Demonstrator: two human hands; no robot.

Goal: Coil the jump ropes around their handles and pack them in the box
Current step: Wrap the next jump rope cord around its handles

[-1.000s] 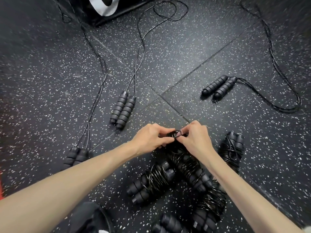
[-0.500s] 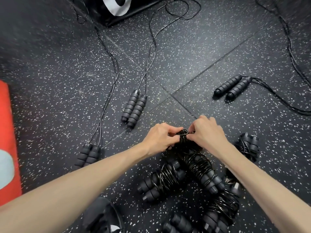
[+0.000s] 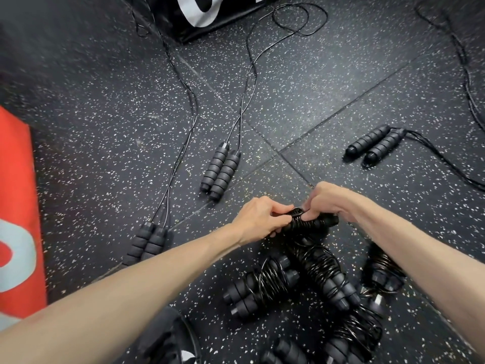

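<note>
1. We have our left hand [image 3: 258, 219] curled round the black foam-ribbed jump-rope handles wound in glossy black cord [image 3: 311, 224], gripping the pair from the left, while our right hand [image 3: 326, 199] pinches the last small loop of cord at the top of the winding; the bundle is held just above the speckled black rubber floor [image 3: 328, 82].
2. The likely failure, as we judge it, is the slick cord springing loose; if our right fingertips let the loop go before it is tucked, several turns could unwind.
3. A second risk is snagging; the bundle hangs directly over the pile of already coiled black jump ropes [image 3: 265, 283], and a free loop could catch on one of them.
4. No box is identifiable in view, so we cannot tell where packing will happen; three ropes lie uncoiled: the centre pair of black handles [image 3: 220, 170], the left pair of black handles [image 3: 148, 243] and the far-right pair of black handles [image 3: 375, 144].
5. Their thin cords trail far across the floor; dragging one could pull a neighbour, since the left and centre cords run close together.
6. Open room lies ahead of the hands and to the right; the red padded mat with pale lettering [image 3: 18, 219] bounds the left, and the black bag with white print [image 3: 210, 14] closes the far edge.
</note>
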